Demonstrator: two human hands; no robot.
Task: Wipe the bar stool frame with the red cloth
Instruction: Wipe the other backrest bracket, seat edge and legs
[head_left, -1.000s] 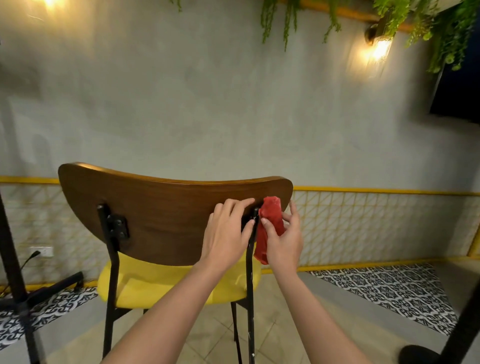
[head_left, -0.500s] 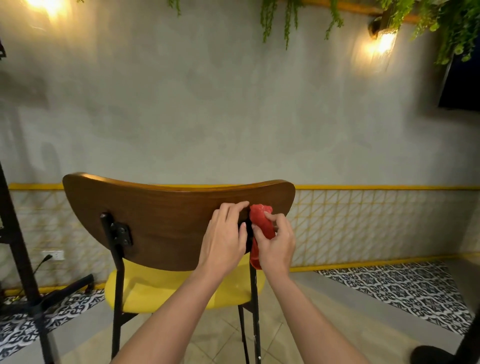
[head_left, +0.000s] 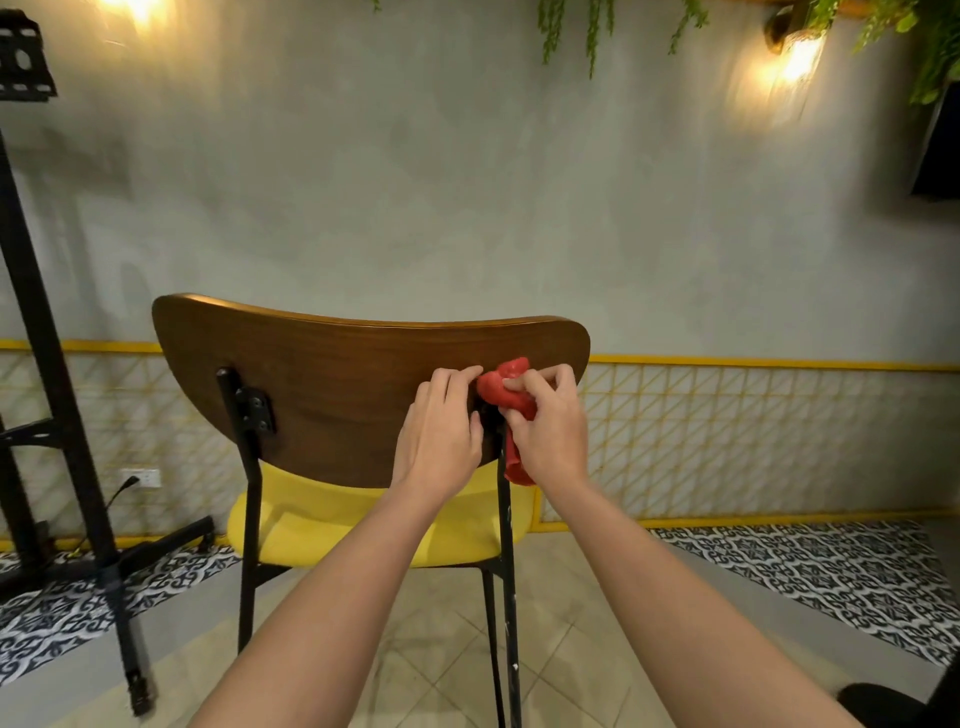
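Note:
The bar stool stands in front of me, with a curved brown wooden backrest (head_left: 332, 384), a yellow seat (head_left: 311, 525) and a black metal frame (head_left: 248, 499). My right hand (head_left: 550, 431) is shut on the red cloth (head_left: 501, 387) and presses it against the top of the frame's right upright, where that meets the backrest. A tail of the cloth hangs below the hand. My left hand (head_left: 441, 431) lies flat on the backrest just left of that upright, fingers touching the cloth's edge. The right bracket is hidden behind my hands.
A black metal stand (head_left: 57, 395) with spread feet is at the left, near a wall socket (head_left: 140, 478). A grey wall with a yellow lattice panel (head_left: 727, 436) runs behind the stool. Patterned floor tiles (head_left: 831, 577) lie at the right, and a dark round base (head_left: 878, 706) at the bottom right.
The red cloth has shifted up and left along the right upright to the bracket area. My right hand turned over it, and the view moved so the stool sits more central.

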